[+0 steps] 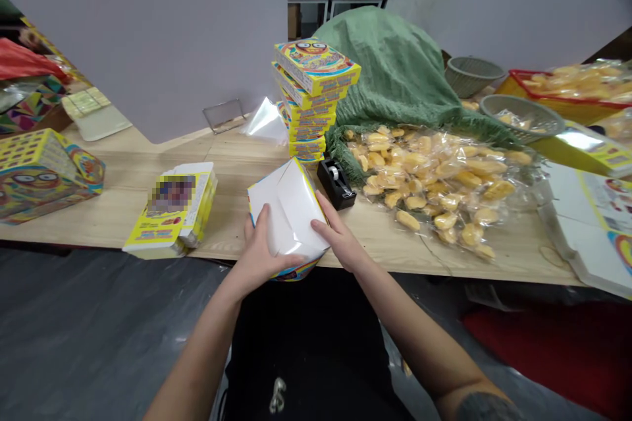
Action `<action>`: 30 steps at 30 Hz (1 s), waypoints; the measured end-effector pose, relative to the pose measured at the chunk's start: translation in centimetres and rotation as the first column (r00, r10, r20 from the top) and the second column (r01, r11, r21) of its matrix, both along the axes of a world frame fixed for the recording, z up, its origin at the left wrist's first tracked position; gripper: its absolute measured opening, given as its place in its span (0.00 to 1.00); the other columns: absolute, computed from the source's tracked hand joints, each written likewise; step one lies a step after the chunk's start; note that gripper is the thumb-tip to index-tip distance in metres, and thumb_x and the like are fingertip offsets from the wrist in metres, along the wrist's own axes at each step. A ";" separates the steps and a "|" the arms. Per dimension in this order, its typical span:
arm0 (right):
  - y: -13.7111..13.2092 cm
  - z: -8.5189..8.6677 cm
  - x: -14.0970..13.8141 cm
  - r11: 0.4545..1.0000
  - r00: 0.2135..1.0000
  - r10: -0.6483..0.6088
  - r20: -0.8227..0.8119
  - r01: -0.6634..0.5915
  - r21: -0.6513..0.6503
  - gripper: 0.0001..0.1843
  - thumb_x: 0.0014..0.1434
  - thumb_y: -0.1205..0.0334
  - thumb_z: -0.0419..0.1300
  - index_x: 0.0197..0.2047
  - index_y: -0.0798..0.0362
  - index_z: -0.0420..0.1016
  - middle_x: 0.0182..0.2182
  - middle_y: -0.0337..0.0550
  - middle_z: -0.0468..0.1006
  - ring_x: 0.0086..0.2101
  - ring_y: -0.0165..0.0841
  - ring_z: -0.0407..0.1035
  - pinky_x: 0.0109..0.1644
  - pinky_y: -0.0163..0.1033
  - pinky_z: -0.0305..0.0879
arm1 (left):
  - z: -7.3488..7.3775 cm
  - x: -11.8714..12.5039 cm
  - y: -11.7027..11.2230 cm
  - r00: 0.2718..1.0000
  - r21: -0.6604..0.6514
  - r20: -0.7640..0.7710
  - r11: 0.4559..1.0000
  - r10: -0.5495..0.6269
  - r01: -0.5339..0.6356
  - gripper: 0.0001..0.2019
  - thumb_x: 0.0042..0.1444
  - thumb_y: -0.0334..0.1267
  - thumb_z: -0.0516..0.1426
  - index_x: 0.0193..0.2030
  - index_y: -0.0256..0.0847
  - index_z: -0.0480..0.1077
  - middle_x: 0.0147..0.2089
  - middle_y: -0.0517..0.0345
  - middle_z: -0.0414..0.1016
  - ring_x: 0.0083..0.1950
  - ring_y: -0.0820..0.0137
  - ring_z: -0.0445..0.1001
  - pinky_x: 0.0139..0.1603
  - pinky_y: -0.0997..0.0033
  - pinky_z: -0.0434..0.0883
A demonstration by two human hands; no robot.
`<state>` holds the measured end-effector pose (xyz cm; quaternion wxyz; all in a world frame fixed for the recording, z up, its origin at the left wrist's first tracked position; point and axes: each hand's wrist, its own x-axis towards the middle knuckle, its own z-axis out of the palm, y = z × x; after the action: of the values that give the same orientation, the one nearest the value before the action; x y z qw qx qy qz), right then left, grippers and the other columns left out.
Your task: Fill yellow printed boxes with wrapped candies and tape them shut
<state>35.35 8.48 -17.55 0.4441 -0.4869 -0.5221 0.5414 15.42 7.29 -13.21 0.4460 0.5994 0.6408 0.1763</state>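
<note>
A cardboard box [291, 210] with a white folded face turned up and colourful printed sides sits at the table's front edge. My left hand [259, 250] grips its left and near side, thumb and fingers spread over the white flaps. On the right side, my right hand [338, 236] holds the box with the fingers along its edge. Just beyond the box stands a black tape dispenser [337, 185] with a roll of tape. A tall stack of yellow printed boxes [311, 98] rises behind it.
Flattened yellow cartons [172, 210] lie to the left, and a printed box [44, 174] stands farther left. Wrapped yellow pieces [434, 177] spill from a green sack [390, 58] on the right. Baskets [521, 114] and an open white carton [587, 223] are at far right.
</note>
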 end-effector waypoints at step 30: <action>-0.8 -0.6 -0.6 0.999 0.982 -0.029 0.188 0.025 0.026 0.39 0.64 0.47 0.47 0.72 0.49 0.34 0.71 0.40 0.35 0.68 0.36 0.30 0.71 0.51 0.29 | -3.4 2.1 1.8 0.957 0.316 0.172 0.908 0.231 -0.276 0.51 0.43 0.41 0.66 0.69 0.43 0.40 0.71 0.42 0.44 0.71 0.54 0.45 0.69 0.50 0.47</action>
<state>34.71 7.63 -18.16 0.4060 -0.5376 -0.5615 0.4806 17.49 9.05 -16.62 0.3513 0.5653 0.6431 0.3787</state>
